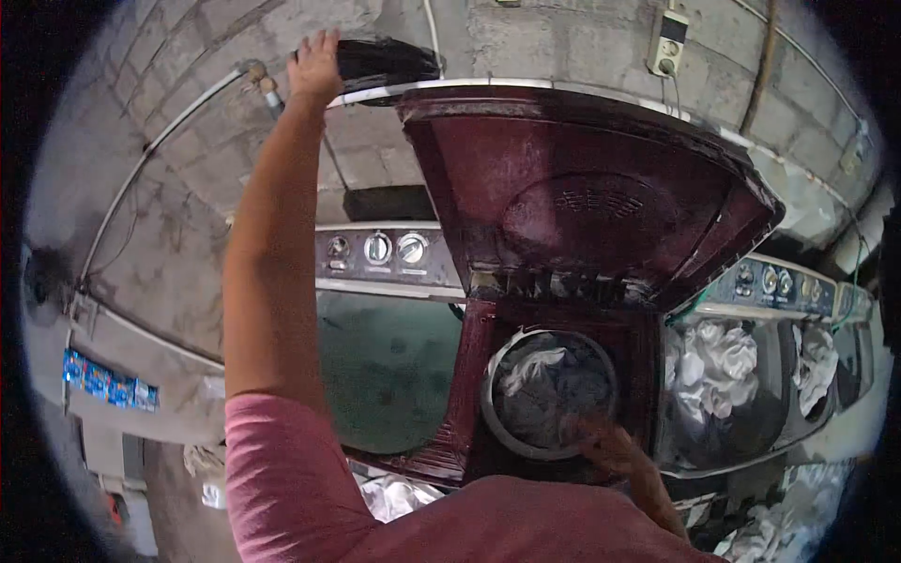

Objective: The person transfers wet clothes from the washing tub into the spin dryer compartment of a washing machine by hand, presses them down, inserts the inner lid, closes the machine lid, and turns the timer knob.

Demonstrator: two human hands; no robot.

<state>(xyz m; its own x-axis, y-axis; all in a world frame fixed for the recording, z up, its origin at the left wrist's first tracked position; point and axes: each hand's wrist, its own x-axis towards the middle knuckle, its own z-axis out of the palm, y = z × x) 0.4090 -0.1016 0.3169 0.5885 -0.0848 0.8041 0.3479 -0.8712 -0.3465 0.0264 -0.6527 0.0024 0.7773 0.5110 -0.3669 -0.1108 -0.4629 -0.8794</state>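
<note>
My left hand (316, 68) is raised high against the block wall, with its fingers stretched upward and slightly apart. It is beside a dark, flat black object (387, 61) above a white pipe; whether it touches that object is unclear. Low at the right, my right hand (601, 443) is over the near rim of a round spin tub (492, 403), smeared and dim, so its fingers do not show clearly. Dark wet-looking cloth (563, 394) and a paler piece of cloth (533, 371) lie inside the tub. The maroon lid (582, 188) of this washing machine stands raised behind it.
Left of the tub is a wash basin with murky greenish water (389, 375), below a panel of knobs (377, 248). Another machine at the right holds white laundry (718, 366). A wall socket (668, 45) hangs above. Blue sachets (108, 380) hang at the left.
</note>
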